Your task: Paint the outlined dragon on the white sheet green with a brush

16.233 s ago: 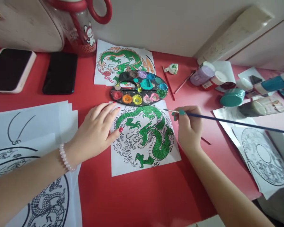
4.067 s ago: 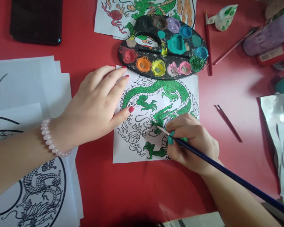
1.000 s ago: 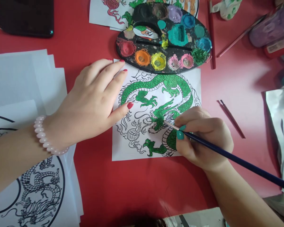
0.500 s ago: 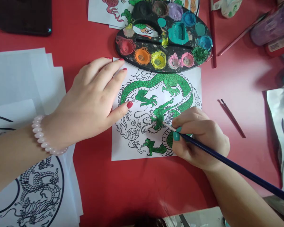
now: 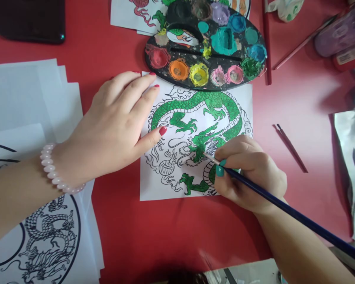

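Note:
My right hand pinches a long blue paintbrush near its ferrule. The bristle tip touches the head of a green dragon on the white dragon drawing. Clouds, flames, belly bands and a ball on that sheet are uncoloured. My left hand lies flat with fingers spread, its fingertips on the sheet's upper left edge. Just above the sheet, overlapping its top edge, is a black paint palette with wells of red, orange, yellow, pink, green, blue and other paints. My right hand hides the drawing's lower right part.
A second dragon picture sticks out behind the palette. Line-art sheets lie at left below a black phone. To the right are a short brush, more brushes, a purple paint bottle and a silvery sheet.
Since the oldest frame, the right hand has brought the brush down from near the palette onto the dragon's head. In the last second the tip shifted slightly; the left hand stays on the sheet.

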Demonstrator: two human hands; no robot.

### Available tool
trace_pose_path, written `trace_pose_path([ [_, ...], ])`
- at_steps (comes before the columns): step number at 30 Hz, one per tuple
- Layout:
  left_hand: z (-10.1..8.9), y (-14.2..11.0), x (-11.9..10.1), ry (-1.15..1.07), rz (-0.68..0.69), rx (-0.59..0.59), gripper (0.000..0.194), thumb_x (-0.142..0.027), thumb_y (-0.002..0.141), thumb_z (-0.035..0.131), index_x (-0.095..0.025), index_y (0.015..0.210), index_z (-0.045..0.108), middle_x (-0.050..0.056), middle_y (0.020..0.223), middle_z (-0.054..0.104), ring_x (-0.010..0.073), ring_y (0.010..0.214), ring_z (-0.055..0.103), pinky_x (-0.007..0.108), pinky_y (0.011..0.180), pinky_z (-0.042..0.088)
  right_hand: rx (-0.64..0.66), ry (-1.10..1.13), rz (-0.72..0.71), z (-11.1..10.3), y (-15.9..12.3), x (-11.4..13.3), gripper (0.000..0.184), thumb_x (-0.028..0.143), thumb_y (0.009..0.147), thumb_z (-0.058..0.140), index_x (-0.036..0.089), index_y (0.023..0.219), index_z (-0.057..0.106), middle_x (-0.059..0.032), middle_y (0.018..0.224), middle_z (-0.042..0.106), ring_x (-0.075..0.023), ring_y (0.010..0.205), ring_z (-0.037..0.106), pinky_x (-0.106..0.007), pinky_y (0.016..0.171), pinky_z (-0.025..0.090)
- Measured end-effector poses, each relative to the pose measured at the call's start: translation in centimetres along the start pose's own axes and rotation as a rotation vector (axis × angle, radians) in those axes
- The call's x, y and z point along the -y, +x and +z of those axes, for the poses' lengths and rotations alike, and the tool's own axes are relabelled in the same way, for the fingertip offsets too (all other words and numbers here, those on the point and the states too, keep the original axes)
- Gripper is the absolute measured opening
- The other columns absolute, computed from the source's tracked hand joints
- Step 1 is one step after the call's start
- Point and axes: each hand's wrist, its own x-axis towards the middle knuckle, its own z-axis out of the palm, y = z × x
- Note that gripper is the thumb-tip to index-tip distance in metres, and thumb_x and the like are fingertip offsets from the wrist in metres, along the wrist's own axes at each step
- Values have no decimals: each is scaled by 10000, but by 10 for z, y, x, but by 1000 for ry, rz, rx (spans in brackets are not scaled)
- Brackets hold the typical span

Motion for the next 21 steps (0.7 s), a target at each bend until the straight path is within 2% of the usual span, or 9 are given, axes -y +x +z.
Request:
trace_pose_path([
  [3, 0, 0, 0, 15, 5, 4, 606, -471, 942, 266, -75, 1395, 338, 141, 1478, 317, 333, 1375, 272, 484, 1167, 230, 60, 32, -42, -3, 0, -3, 253, 25, 669, 553, 207, 784, 420, -18, 707, 537, -124, 638, 509, -276, 515, 449],
  [6, 0, 0, 1, 29, 3, 9, 623, -488, 941, 245, -77, 1403, 322, 129, 1484, 306, 324, 1375, 271, 470, 1169, 227, 37, 39, -82, -3, 1, -3, 265, 15, 674, 553, 202, 810, 425, -21, 739, 544, -115, 652, 516, -266, 531, 457],
  [9, 1, 0, 2, 44, 18, 12, 645, -504, 944, 213, -64, 1406, 307, 133, 1485, 297, 321, 1371, 270, 466, 1164, 229, -12, 5, -70, 0, 3, 0, 305, -2, 663, 546, 213, 842, 424, -12, 746, 538, -124, 669, 534, -276, 554, 465],
  [14, 4, 0, 5, 57, 69, -22, 667, -511, 948, 250, -17, 1393, 305, 167, 1465, 312, 342, 1345, 292, 502, 1129, 266, 5, -32, -40, 3, 3, 2, 312, 4, 665, 543, 220, 856, 424, -13, 750, 544, -133, 678, 548, -282, 556, 466],
  [21, 3, 0, 5, 41, 77, -28, 642, -487, 948, 295, -20, 1388, 304, 174, 1464, 312, 344, 1351, 288, 510, 1129, 263, -2, -47, 10, 5, 0, 4, 280, 23, 692, 535, 224, 845, 415, -6, 743, 540, -136, 694, 563, -296, 577, 467],
])
